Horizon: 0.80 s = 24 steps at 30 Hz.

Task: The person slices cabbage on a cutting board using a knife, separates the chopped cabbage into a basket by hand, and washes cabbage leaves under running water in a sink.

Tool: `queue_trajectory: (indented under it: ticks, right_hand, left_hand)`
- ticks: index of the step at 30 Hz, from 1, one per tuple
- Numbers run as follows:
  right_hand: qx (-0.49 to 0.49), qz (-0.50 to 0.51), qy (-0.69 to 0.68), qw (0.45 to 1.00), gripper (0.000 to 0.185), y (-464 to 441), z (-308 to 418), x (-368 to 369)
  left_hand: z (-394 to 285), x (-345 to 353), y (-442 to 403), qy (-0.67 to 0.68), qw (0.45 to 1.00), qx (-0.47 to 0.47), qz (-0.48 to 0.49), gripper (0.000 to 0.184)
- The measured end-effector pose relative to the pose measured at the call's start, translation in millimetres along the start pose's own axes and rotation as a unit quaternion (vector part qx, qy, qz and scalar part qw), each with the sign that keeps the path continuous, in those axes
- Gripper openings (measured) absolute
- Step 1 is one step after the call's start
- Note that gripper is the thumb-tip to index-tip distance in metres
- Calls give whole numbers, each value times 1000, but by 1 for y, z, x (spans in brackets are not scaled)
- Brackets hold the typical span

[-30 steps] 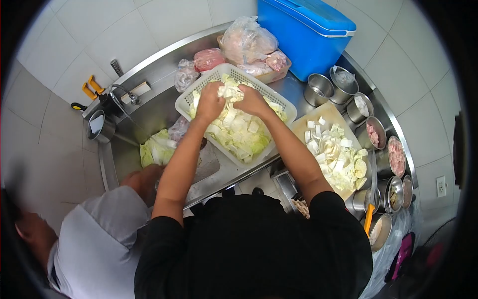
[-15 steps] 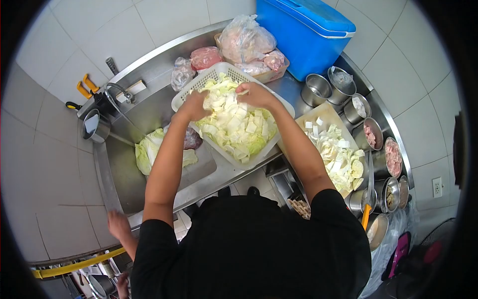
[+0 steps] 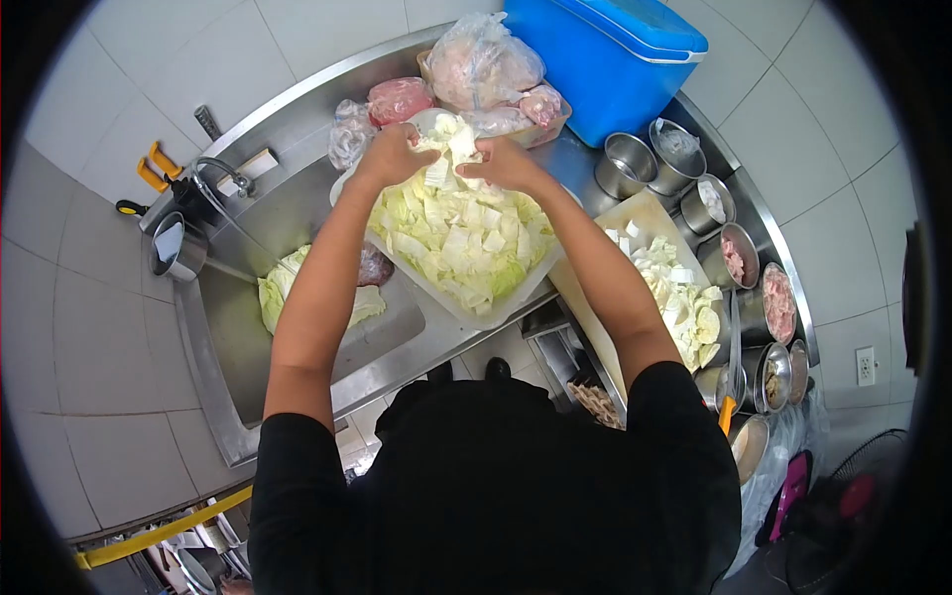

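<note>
A white plastic basket (image 3: 486, 319) is heaped with cut pale-green and white cabbage (image 3: 461, 238), across the edge of the sink. At its far end, my left hand (image 3: 402, 157) and my right hand (image 3: 501, 164) face each other and grip a clump of cut cabbage (image 3: 454, 141) between them, raised above the heap. Thumbs point inward; some fingertips are hidden behind the leaves. To the right, a cutting board (image 3: 585, 283) bears more chopped cabbage (image 3: 676, 297). Larger cabbage pieces (image 3: 273, 297) lie in the sink, partly behind my left forearm.
Bagged meat (image 3: 486, 64) and a blue cooler (image 3: 605, 74) stand at the back. Metal bowls (image 3: 627, 167), some with meat, line the right side. A knife with an orange handle (image 3: 727, 412) lies near them. Water runs from the faucet (image 3: 238, 183) at left.
Both hands have moved toward the far end of the basket and now lift a clump of cabbage. Another person's hand at lower left has moved mostly out of view.
</note>
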State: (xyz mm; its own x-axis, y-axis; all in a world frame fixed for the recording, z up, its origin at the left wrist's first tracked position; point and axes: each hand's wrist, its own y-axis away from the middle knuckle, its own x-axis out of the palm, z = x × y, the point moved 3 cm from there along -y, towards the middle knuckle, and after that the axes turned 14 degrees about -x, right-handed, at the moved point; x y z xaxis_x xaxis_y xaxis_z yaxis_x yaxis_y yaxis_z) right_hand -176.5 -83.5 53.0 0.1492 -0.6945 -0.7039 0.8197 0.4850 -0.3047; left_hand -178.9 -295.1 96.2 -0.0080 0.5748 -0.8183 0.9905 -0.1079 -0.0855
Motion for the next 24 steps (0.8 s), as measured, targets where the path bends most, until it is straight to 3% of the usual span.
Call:
queue_trajectory:
  ticks: [1, 3, 5, 7, 8, 9, 10, 12, 13, 15, 18, 22, 24]
  right_hand:
    - [48, 41, -47, 997, 37, 5, 11, -6]
    - [96, 80, -94, 988, 37, 19, 20, -5]
    - [61, 59, -143, 986, 34, 36, 24, 4]
    - [-38, 56, -107, 992, 33, 61, 36, 20]
    - [-107, 95, 46, 989, 38, 73, 39, 33]
    - [-96, 146, 126, 977, 55, 88, 64, 38]
    - [-99, 148, 186, 966, 68, 100, 73, 54]
    - [-82, 158, 229, 957, 71, 106, 52, 80]
    - [-77, 154, 229, 958, 71, 104, 55, 72]
    - [46, 142, 115, 982, 69, 91, 50, 50]
    - [50, 82, 61, 993, 66, 79, 38, 14]
    - [17, 42, 80, 996, 60, 67, 25, -7]
    - [-6, -8, 23, 1000, 57, 62, 24, -11]
  left_hand:
    - [-2, -5, 0, -11, 999, -5, 48, 59]
    - [-11, -12, 10, -19, 995, -32, 93, 63]
    - [-7, -7, 20, -26, 988, -60, 137, 67]
    - [7, 2, 20, -40, 995, -19, 89, 75]
    - [5, 0, 23, -39, 995, -15, 91, 75]
    - [2, -2, 27, -25, 993, -46, 107, 77]
    - [1, -2, 29, -11, 989, -77, 124, 80]
    - [12, 13, 25, 9, 988, -72, 135, 71]
    - [17, 19, 23, -1, 988, -44, 146, 65]
    - [29, 29, 21, -12, 987, -16, 158, 60]
    - [37, 37, 29, -10, 984, -7, 176, 57]
    - [37, 33, 30, -6, 994, 32, 109, 59]
    - [33, 25, 36, -30, 994, 56, 90, 60]
